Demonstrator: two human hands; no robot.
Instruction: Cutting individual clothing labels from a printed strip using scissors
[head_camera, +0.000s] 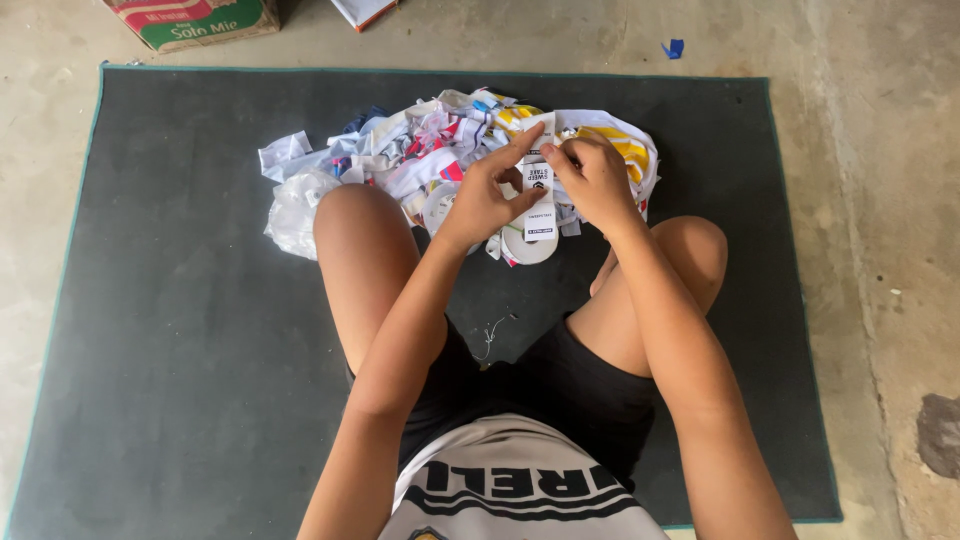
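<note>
Item 1 – cardboard box (195, 20), frame top-left, approx 11 o'clock from the mat's middle; green and red printed sides, only lower part in view, contents not visible.

Item 2 – mat (180, 300): dark grey, flat, fine-textured, rectangular w/ thin teal edging; lies on bare concrete floor (880, 250), pale, mottled, stained. Person sits on it, knees bent outward.

Item 3 – clear plastic bag (292, 210), crumpled, glossy; just beside left knee at 9 o'clock, at left end of heap.

Item 4 – heap of socks (420, 155): soft knit fabric, mostly white w/ red, blue, yellow stripes; loose pile at 12 o'clock from the person, on the mat.

Item 5 – left hand (480, 195): fingers pinched on the sock w/ card tag, thumb under, forefinger stretched up along the tag's left edge.

Item 6 – sock w/ card tag (538, 225): white, rounded toe hanging down; stiff white paper label w/ black print wrapped over it. Held between both hands, above the heap's front edge, 12 o'clock.

Item 7 – right hand (592, 175): fingers curled, gripping the tag's top right edge.

Item 8 – blue scrap (674, 48), small, on concrete at 1 o'clock.

Item 9 – dark patch (940, 435) on floor, 4 o'clock.
</note>
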